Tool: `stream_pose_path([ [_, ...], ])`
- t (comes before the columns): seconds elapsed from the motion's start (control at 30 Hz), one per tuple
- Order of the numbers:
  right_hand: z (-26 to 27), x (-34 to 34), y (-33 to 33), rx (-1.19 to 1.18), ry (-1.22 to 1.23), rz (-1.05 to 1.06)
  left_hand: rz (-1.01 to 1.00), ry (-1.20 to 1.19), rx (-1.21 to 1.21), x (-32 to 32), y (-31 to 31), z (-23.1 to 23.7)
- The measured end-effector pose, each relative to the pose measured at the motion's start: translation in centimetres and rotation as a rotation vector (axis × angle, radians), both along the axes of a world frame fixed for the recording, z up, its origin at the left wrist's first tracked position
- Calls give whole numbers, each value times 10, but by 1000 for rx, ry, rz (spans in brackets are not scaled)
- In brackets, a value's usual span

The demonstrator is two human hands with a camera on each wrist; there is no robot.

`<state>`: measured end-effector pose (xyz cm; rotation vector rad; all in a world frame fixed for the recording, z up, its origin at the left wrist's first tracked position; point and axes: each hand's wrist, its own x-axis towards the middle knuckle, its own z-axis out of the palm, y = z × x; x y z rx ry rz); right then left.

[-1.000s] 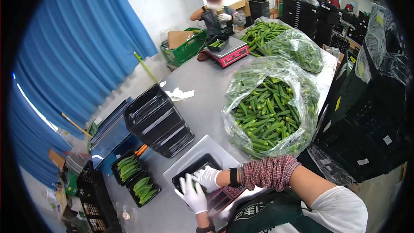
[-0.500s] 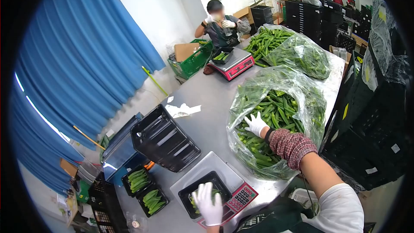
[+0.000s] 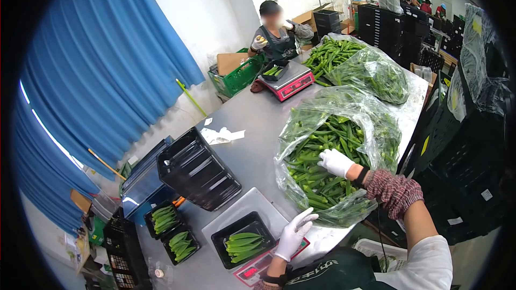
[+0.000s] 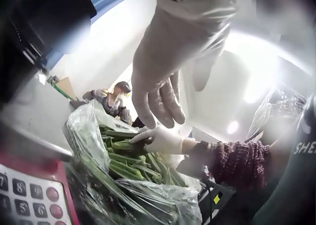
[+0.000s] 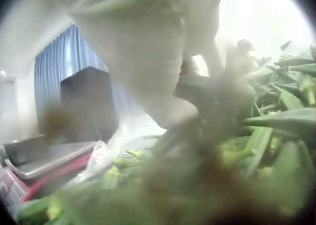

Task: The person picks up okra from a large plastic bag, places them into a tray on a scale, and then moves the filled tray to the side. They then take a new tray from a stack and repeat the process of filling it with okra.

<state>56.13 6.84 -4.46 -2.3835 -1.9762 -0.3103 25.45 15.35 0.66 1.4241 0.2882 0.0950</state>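
My right hand (image 3: 336, 162), in a white glove, reaches into a large clear plastic bag (image 3: 285, 174) of green okra (image 3: 344, 129). Its fingertips are right at the pods in the left wrist view, where okra (image 4: 123, 163) fills the bag's mouth. The right wrist view is blurred, and I cannot tell if the fingers grip a pod. My left hand (image 3: 293, 233), also gloved, hovers by the right edge of the scale (image 3: 215, 225), fingers relaxed and holding nothing. On that scale sits a black tray (image 3: 219, 240) with a row of okra (image 3: 244, 246).
Two filled black trays of okra (image 3: 181, 246) stand left of the scale. Behind them is a stack of black trays (image 3: 199, 169). Across the steel table (image 3: 258, 123), a person (image 3: 279, 37) stands by a second scale (image 3: 290, 78). Black crates (image 3: 457, 166) rise on the right.
My right hand has left the tray on the scale and gone into the okra bag. My left hand has moved off the tray to the right, uncovering the okra in it.
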Motion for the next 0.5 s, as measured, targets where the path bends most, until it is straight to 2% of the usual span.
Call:
stream_pose_path([
  [0.07,4,-8,-22,131,252,-66,-39,-10,-14,13,-3,-12],
  [0.1,-1,-11,-30,122,249,-71,-40,3,-148,22,-7,-18],
  [0.17,-8,-20,-45,461,403,-177,-71,61,-369,39,-12,-33],
  [0.2,-10,-26,-52,453,401,-184,-76,62,-378,47,-15,-40],
  [0.27,0,-48,-59,616,697,-332,-67,79,-713,63,-21,-57],
  [0.33,-3,-68,-66,722,950,-426,-69,42,-707,76,-28,-74],
  [0.4,3,-95,-71,724,937,-375,99,84,-926,92,-32,-68],
  [0.43,3,-106,-73,632,757,-243,167,107,-1007,98,-33,-55],
  [0.47,3,-116,-74,537,577,-112,154,114,-1063,103,-24,-68],
  [0.5,5,-125,-76,407,529,19,97,47,-1136,104,-18,-82],
])
